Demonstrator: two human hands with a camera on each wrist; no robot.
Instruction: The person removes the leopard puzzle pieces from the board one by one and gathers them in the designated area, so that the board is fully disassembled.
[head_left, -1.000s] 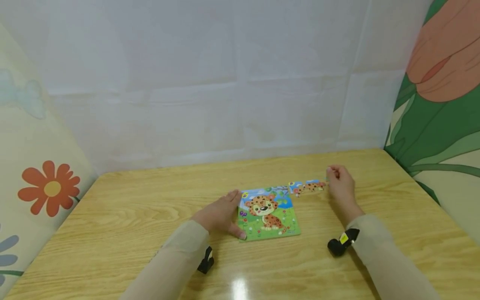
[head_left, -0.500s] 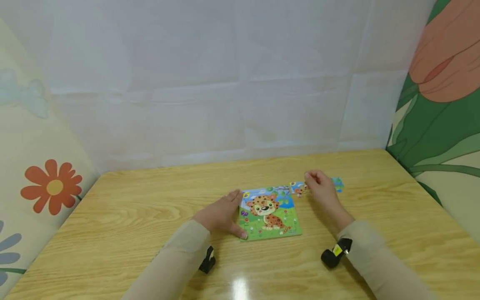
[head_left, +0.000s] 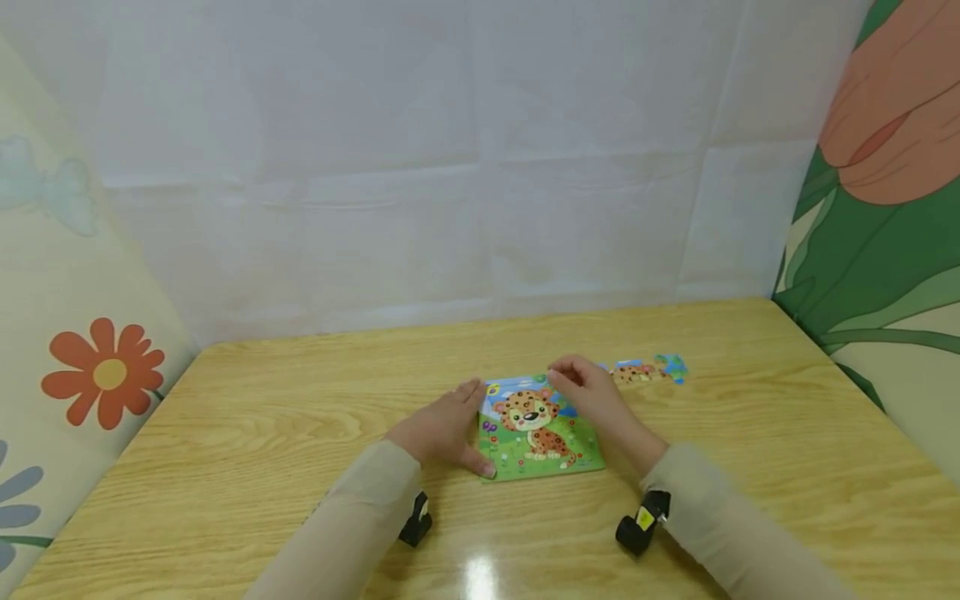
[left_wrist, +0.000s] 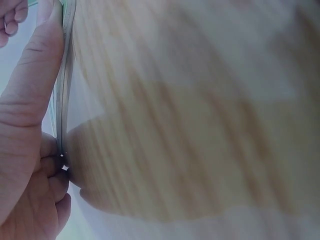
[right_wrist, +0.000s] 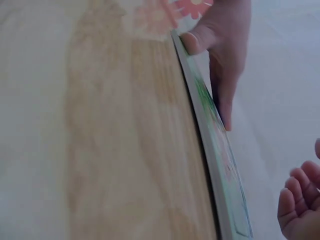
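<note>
In the head view, a square picture puzzle (head_left: 546, 443) with a cartoon leopard on green and blue lies flat on the table. My left hand (head_left: 442, 423) rests along its left side, thumb on the near left corner and fingers reaching toward the far left corner. The right wrist view shows that left thumb (right_wrist: 197, 41) on top of the board. My right hand (head_left: 592, 396) is over the puzzle's upper right corner, with its fingertips drawn together. Whether they hold a piece is hidden. Its curled fingers (right_wrist: 300, 192) appear in the right wrist view.
A short strip of joined puzzle pieces (head_left: 637, 372) with leopard spots and blue-green parts lies right of the board, partly behind my right hand. White cloth (head_left: 360, 233) hangs behind the wooden table (head_left: 285, 433). Painted panels (head_left: 900, 250) stand at both sides.
My right hand has moved left, from the strip's far right end, across the strip, to the puzzle's upper right corner. The strip's right end has come into view. My left hand stays put.
</note>
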